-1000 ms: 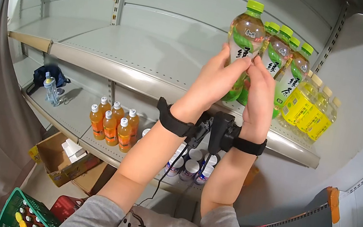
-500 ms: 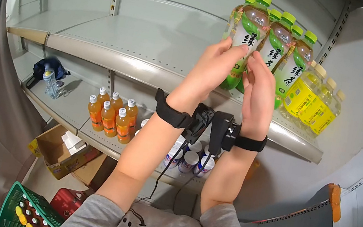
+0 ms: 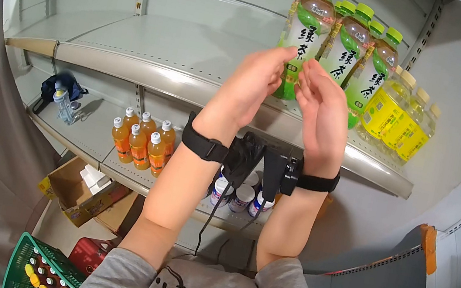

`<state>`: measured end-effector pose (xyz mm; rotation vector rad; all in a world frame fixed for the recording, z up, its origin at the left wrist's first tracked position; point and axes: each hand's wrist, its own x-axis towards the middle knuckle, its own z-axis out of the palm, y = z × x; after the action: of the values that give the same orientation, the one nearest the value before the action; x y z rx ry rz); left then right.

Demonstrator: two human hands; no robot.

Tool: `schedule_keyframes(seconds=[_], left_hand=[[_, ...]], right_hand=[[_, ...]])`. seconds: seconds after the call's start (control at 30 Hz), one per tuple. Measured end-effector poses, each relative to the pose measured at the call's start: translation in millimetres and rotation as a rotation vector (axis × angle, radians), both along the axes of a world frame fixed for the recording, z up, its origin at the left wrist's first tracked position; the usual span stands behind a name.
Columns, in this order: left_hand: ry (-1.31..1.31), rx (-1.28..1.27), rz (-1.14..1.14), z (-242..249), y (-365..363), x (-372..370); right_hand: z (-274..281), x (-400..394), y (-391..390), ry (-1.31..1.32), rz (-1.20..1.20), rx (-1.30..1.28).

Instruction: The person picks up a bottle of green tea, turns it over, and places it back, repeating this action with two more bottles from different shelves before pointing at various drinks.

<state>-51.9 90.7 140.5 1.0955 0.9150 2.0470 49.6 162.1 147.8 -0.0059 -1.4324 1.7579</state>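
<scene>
Green tea bottles [image 3: 346, 47] with bright green caps stand in short rows at the right of the upper shelf. My left hand [image 3: 253, 83] is beside the lower left part of the front-left green tea bottle [image 3: 312, 23], its fingertips right at the label. On that bottle's other side is my right hand [image 3: 325, 111], fingers stretched out and palm turned inward, in front of the middle bottle's lower part. Between the two palms there is a gap, and neither hand is wrapped round a bottle. Yellow-labelled drink bottles [image 3: 386, 110] stand just right of the tea.
Orange drink bottles [image 3: 139, 146] and white tubs [image 3: 242, 198] stand on the lower shelf, with a clear bottle [image 3: 64, 105] farther left. On the floor are an open carton [image 3: 71, 190] and a green basket [image 3: 20, 261] of bottles. Black devices [image 3: 280, 174] are strapped to both wrists.
Both hands have drawn down a little from the bottles, and the left has shifted left, widening the gap between them. The front-left tea bottle sits slightly farther left of the middle one.
</scene>
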Motion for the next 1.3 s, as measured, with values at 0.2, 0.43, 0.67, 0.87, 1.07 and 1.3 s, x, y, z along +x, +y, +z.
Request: schedule_keyframes(seconds=[0.2,0.43,0.67,0.87,1.07,1.3], left_hand=[[0.025,-0.026,-0.002,5.5,12.7,-9.5],[0.021,-0.077,0.018,9.5,24.1,-14.2],[0.054,-0.048,0.055,16.5,19.8,-5.8],[0.056,-0.051,0.028,15.5,19.4,-6.3],[0.070,0.081,0.222,4.0,-6.8,-1.7],[-0.097,0.382,0.393,-41.4,-80.2,9.8]], right_hand=[[3.2,-19.3,19.3,-0.080,-0.056,0.025],[5.7,-31.7,35.2,-0.085,-0.048,-0.002],[10.3,-36.3,36.7,-0.119,-0.079,0.057],[8.7,-36.7,37.9,-0.108,-0.074,0.046],[7.3,-9.8,6.6,0.061,-0.366,0.058],[-39.9,22.2,-28.6,0.359,-0.953,0.031]])
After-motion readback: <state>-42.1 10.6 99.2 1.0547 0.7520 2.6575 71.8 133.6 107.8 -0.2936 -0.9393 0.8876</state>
